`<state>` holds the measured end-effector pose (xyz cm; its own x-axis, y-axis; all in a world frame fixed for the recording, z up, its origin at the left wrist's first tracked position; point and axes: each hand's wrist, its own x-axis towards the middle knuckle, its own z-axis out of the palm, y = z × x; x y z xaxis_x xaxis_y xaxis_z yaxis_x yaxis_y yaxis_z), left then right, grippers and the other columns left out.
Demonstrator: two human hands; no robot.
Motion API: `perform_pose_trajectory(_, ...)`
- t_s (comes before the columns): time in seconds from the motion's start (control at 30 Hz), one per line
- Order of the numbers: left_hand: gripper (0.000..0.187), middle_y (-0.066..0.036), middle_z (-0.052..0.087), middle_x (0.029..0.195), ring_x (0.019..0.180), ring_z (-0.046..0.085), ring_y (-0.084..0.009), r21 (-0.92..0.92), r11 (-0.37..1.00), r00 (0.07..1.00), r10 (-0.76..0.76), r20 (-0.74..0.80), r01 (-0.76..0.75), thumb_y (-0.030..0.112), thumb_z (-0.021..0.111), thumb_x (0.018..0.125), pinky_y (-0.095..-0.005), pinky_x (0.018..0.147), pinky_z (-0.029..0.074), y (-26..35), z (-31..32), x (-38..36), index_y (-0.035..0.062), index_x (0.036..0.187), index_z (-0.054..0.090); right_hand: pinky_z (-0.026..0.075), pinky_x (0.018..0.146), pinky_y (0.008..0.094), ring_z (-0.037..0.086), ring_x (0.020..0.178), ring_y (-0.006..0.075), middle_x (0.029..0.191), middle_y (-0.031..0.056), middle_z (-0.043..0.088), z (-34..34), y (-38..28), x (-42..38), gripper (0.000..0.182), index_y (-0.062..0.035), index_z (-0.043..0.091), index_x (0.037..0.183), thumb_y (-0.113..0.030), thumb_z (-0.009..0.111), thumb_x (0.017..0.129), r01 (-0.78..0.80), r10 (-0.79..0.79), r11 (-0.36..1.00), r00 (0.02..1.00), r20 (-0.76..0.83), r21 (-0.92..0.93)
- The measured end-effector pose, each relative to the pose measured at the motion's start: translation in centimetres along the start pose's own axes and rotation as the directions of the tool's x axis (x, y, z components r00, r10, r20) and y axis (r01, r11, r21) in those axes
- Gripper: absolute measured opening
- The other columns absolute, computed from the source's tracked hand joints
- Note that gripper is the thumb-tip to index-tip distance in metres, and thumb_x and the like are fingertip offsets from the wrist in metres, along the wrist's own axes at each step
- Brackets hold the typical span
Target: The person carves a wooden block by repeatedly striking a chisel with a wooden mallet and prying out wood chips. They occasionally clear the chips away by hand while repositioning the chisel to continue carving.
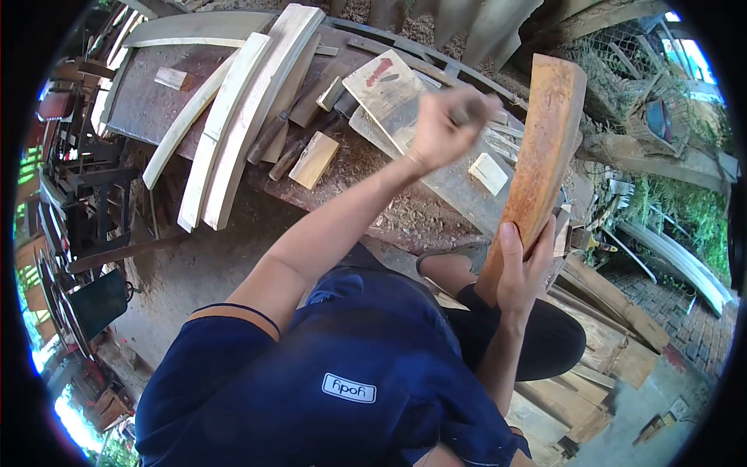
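Right hand (523, 268) grips plank (538, 156) at 3 o'clock; left hand (443, 124) clenches blurred tool handle (469, 110), raised. Best: brace plank firmly, keep fingers clear.

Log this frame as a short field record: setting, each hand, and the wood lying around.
setting: outdoor woodworking spot, workbench strewn with sawdust
left hand: raised, fist closed on a blurred tool handle; tool type unclear
right hand: grips the lower end of a reddish curved plank, held upright
on bench: pale curved slats, a small wood block, a board with a red mark
clothing: dark blue shirt
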<state>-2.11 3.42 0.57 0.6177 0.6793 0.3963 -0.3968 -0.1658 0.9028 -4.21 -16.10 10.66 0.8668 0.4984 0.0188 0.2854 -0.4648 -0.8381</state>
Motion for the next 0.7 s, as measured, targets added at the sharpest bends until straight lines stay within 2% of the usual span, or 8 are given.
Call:
perform_pose_trajectory(0.07, 0.029, 0.005, 0.054, 0.053, 0.046, 0.048, -0.0033, -0.147, 0.979, 0.960, -0.173, -0.218, 0.143, 0.014, 0.064, 0.092, -0.0221, 0.042, 0.035, -1.1, -1.5, 1.9, 0.0082, 0.063, 0.063, 0.046, 0.077, 0.0335, 0.056, 0.082, 0.0183, 0.090, 0.0122, 0.059, 0.0, 0.4, -0.4, 0.042, 0.0043, 0.050, 0.115, -0.025, 0.067, 0.090, 0.026, -0.024, 0.998, 0.999, -0.032, 0.049)
perform_pose_trajectory(0.13, 0.031, 0.005, 0.049, 0.053, 0.047, 0.045, -0.0024, -0.261, 0.946, 0.929, -0.263, -0.261, 0.195, 0.015, 0.068, 0.092, -0.0209, 0.042, 0.032, -2.8, -3.7, 3.3, 0.0087, 0.063, 0.058, 0.045, 0.080, 0.0322, 0.055, 0.087, 0.0176, 0.095, 0.0101, 0.057, -0.2, 0.6, -0.8, 0.040, 0.0036, 0.050, 0.115, -0.024, 0.066, 0.091, -0.034, 0.036, 0.997, 0.999, -0.019, 0.064)
perform_pose_trajectory(0.23, 0.034, 0.005, 0.046, 0.055, 0.047, 0.042, -0.0033, -0.160, 0.980, 0.939, -0.166, -0.302, 0.122, 0.019, 0.069, 0.093, -0.0218, 0.042, 0.032, -2.3, -4.3, 3.8, 0.0084, 0.064, 0.054, 0.045, 0.080, 0.0318, 0.054, 0.087, 0.0172, 0.095, 0.0096, 0.057, -0.4, 0.9, -1.2, 0.040, 0.0033, 0.050, 0.116, -0.024, 0.066, 0.092, -0.057, 0.059, 0.994, 0.998, -0.018, 0.093)
perform_pose_trajectory(0.37, 0.036, 0.005, 0.046, 0.056, 0.047, 0.041, -0.0037, -0.189, 0.973, 0.961, -0.173, -0.216, 0.132, 0.021, 0.069, 0.093, -0.0220, 0.042, 0.031, -1.1, -3.5, 3.6, 0.0086, 0.065, 0.050, 0.045, 0.081, 0.0314, 0.054, 0.088, 0.0171, 0.096, 0.0089, 0.056, -0.5, 1.2, -1.3, 0.039, 0.0031, 0.049, 0.116, -0.023, 0.065, 0.092, -0.058, 0.059, 0.993, 0.998, -0.009, 0.105)
perform_pose_trajectory(0.53, 0.040, 0.005, 0.046, 0.055, 0.047, 0.040, -0.0042, -0.172, 0.966, 0.957, -0.223, -0.185, 0.192, 0.026, 0.070, 0.093, -0.0225, 0.043, 0.032, -0.6, -2.5, 2.8, 0.0098, 0.064, 0.049, 0.045, 0.081, 0.0314, 0.054, 0.088, 0.0168, 0.095, 0.0089, 0.056, -0.7, 1.5, -1.4, 0.040, 0.0032, 0.050, 0.116, -0.024, 0.066, 0.092, -0.055, 0.058, 0.993, 0.998, -0.030, 0.100)
perform_pose_trajectory(0.6, 0.031, 0.004, 0.049, 0.062, 0.055, 0.046, -0.0045, -0.027, 0.969, 0.964, -0.247, -0.103, 0.245, 0.030, 0.067, 0.095, -0.0225, 0.049, 0.036, -0.3, -2.6, 2.3, 0.0101, 0.075, 0.054, 0.045, 0.081, 0.0314, 0.054, 0.088, 0.0169, 0.095, 0.0090, 0.056, -0.6, 1.4, -1.4, 0.040, 0.0031, 0.050, 0.116, -0.025, 0.066, 0.091, -0.062, 0.067, 0.993, 0.997, -0.043, 0.104)
perform_pose_trajectory(0.63, 0.031, 0.004, 0.049, 0.062, 0.055, 0.046, -0.0045, -0.026, 0.969, 0.964, -0.247, -0.097, 0.246, 0.030, 0.067, 0.095, -0.0225, 0.049, 0.036, -0.2, -2.7, 2.1, 0.0101, 0.075, 0.054, 0.045, 0.081, 0.0314, 0.054, 0.088, 0.0169, 0.095, 0.0090, 0.056, -0.6, 1.4, -1.4, 0.040, 0.0031, 0.050, 0.115, -0.025, 0.066, 0.091, -0.069, 0.075, 0.992, 0.996, -0.056, 0.106)
perform_pose_trajectory(0.7, 0.026, 0.002, 0.054, 0.075, 0.065, 0.051, -0.0062, -0.005, 0.992, 0.989, -0.127, -0.071, 0.127, 0.034, 0.062, 0.098, -0.0231, 0.059, 0.042, -0.2, -2.8, 1.8, 0.0091, 0.096, 0.055, 0.045, 0.081, 0.0314, 0.054, 0.088, 0.0171, 0.095, 0.0093, 0.057, -0.6, 1.6, -1.3, 0.040, 0.0030, 0.051, 0.115, -0.025, 0.067, 0.091, -0.057, 0.064, 0.993, 0.995, -0.071, 0.103)
